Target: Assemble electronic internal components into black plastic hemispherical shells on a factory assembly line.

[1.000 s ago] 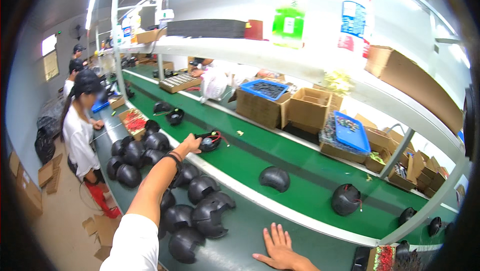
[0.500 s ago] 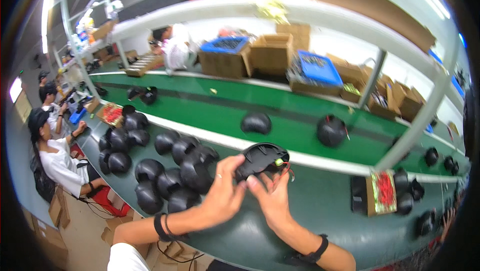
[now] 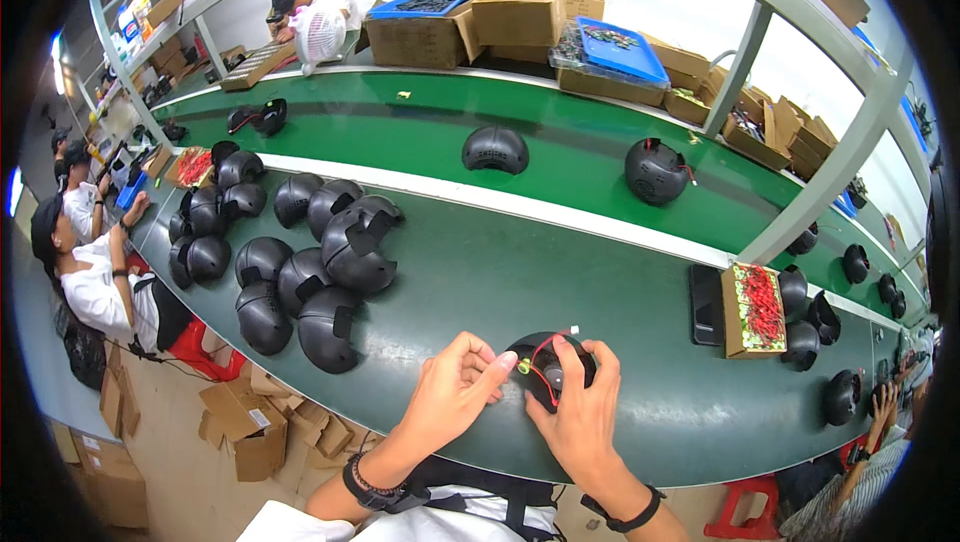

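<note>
A black rounded plastic shell (image 3: 530, 346) rests low over the bench's near edge, its hollow side facing up. My right hand (image 3: 583, 407) is closed round its right and near side, thumb and fingers apart across it. Red wires (image 3: 547, 382) run over the hollow from a yellow-green piece (image 3: 524, 366), and a small white plug (image 3: 574, 330) sticks out at the far side. My left hand (image 3: 455, 390) is at the shell's left rim, fingers curled and thumb tip beside the yellow-green piece. Whatever lies between those fingers is hidden.
Several black shells (image 3: 355, 252) cluster on the bench at left. To the right stand a box of red-wired parts (image 3: 755, 307), a black tray (image 3: 707, 304) and more shells. Beyond a white rail runs a green belt (image 3: 420, 122) carrying shells. A metal post (image 3: 830, 152) rises at right; co-workers sit both sides.
The shell has come down and nearer to me, hollow side now upward. My left hand has shifted from holding its rim to the yellow-green piece; my right hand now grips the shell. The view has tilted down.
</note>
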